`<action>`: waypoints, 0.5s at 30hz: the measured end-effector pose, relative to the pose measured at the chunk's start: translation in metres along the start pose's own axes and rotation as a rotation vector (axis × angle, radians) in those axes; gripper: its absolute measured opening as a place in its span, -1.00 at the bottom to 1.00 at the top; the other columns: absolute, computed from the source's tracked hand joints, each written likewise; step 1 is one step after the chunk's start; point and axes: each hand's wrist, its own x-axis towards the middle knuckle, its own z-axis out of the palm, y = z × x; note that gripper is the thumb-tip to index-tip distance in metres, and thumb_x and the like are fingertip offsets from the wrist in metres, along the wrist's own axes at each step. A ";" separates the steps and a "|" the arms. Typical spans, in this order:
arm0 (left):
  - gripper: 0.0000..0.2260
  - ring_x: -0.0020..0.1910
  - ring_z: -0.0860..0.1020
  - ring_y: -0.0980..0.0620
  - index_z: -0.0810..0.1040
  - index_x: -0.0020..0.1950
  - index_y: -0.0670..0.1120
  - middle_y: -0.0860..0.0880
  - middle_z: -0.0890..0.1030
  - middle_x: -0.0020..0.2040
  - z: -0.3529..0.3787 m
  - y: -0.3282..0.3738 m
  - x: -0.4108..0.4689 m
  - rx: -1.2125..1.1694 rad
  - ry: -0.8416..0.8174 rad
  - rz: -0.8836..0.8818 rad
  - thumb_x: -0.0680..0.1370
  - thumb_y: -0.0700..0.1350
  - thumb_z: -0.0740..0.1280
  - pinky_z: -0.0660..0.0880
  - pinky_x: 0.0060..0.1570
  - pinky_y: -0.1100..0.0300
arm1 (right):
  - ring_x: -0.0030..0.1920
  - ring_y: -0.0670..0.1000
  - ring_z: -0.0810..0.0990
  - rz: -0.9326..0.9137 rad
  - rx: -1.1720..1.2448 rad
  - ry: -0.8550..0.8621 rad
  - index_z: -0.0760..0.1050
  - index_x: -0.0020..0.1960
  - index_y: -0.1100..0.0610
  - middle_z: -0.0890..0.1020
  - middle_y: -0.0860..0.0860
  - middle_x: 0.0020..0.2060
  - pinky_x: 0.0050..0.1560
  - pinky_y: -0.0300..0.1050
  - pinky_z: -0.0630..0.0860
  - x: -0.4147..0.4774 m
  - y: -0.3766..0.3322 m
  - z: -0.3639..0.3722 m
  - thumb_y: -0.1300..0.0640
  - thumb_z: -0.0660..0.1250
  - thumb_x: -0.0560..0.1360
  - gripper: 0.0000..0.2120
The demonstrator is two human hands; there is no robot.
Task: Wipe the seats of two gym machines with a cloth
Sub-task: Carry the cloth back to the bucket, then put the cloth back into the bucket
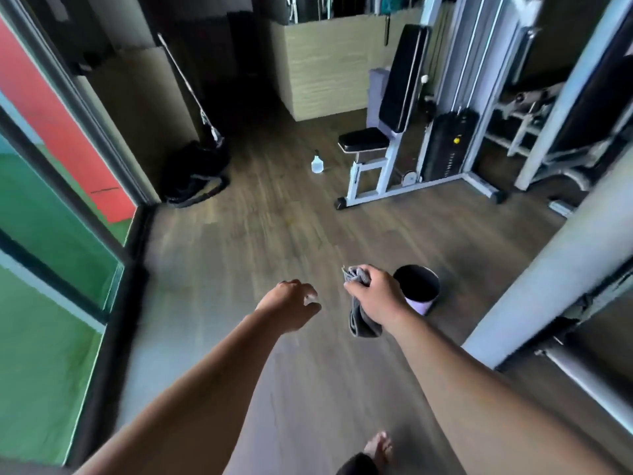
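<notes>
While a bare foot (378, 447) rests on wood floor (239, 255), left hand (291, 305) loosely curled, holding nothing, right hand (373, 293) gripping a grey cloth (363, 325) hanging beneath it, lilac bin (423, 303) just beyond, spray bottle (317, 162) on the floor near a far machine's black seat (363, 138)

1. Right hand (375, 291) grips a grey cloth (363, 323); left hand (291, 303), at its 9 o'clock, has loosely curled fingers.
2. Black seat (363, 139) at 1 o'clock; spray bottle (317, 163) on the floor (260, 241), at the seat's 9 o'clock.
3. Bucket (423, 303) at the right hand's 3 o'clock.
</notes>
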 end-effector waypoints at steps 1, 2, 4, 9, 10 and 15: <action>-0.68 0.29 0.58 -0.06 0.62 0.32 0.09 0.00 0.65 0.26 -0.002 0.005 0.029 -0.008 -0.007 0.021 0.60 0.14 0.35 0.53 0.24 0.08 | 0.00 0.08 0.63 0.013 0.002 0.025 0.62 0.05 0.04 0.71 -0.01 -0.08 -0.04 -0.14 0.43 0.024 0.003 -0.005 0.01 0.44 0.47 -0.81; -0.68 0.28 0.59 -0.05 0.62 0.31 0.10 0.00 0.65 0.26 -0.003 0.010 0.057 -0.019 -0.016 0.039 0.59 0.14 0.35 0.54 0.23 0.09 | -0.03 0.07 0.61 0.026 0.006 0.043 0.59 0.00 0.03 0.69 -0.02 -0.11 -0.06 -0.15 0.39 0.047 0.006 -0.011 0.02 0.43 0.47 -0.86; -0.68 0.28 0.60 -0.04 0.62 0.31 0.10 0.01 0.65 0.26 -0.008 0.025 0.110 -0.027 -0.055 0.075 0.59 0.14 0.37 0.54 0.23 0.11 | -0.08 0.07 0.56 0.051 0.004 0.072 0.52 -0.08 -0.02 0.65 -0.03 -0.15 -0.08 -0.15 0.35 0.091 0.012 -0.025 0.02 0.42 0.48 -0.91; -0.65 0.25 0.61 -0.02 0.60 0.36 0.09 0.04 0.64 0.30 -0.023 0.074 0.232 -0.063 -0.176 0.176 0.58 0.08 0.39 0.51 0.21 0.16 | 0.05 0.18 0.62 0.165 -0.013 0.192 0.55 0.00 0.08 0.71 0.11 -0.01 -0.02 -0.06 0.42 0.203 0.028 -0.068 -0.02 0.41 0.51 -0.82; -0.65 0.24 0.61 -0.01 0.59 0.36 0.09 0.05 0.64 0.30 -0.025 0.084 0.254 -0.075 -0.207 0.199 0.57 0.07 0.40 0.50 0.20 0.18 | 0.10 0.20 0.62 0.202 -0.003 0.233 0.57 0.07 0.12 0.71 0.14 0.05 0.04 -0.04 0.45 0.225 0.030 -0.076 -0.02 0.41 0.51 -0.76; -0.65 0.13 0.59 0.08 0.64 0.28 0.04 0.03 0.67 0.23 -0.027 0.133 0.356 -0.179 -0.411 0.351 0.49 0.02 0.48 0.48 0.13 0.24 | 0.18 0.26 0.62 0.390 0.082 0.443 0.57 0.22 0.20 0.66 0.24 0.13 0.09 -0.03 0.48 0.318 0.056 -0.111 -0.08 0.40 0.53 -0.59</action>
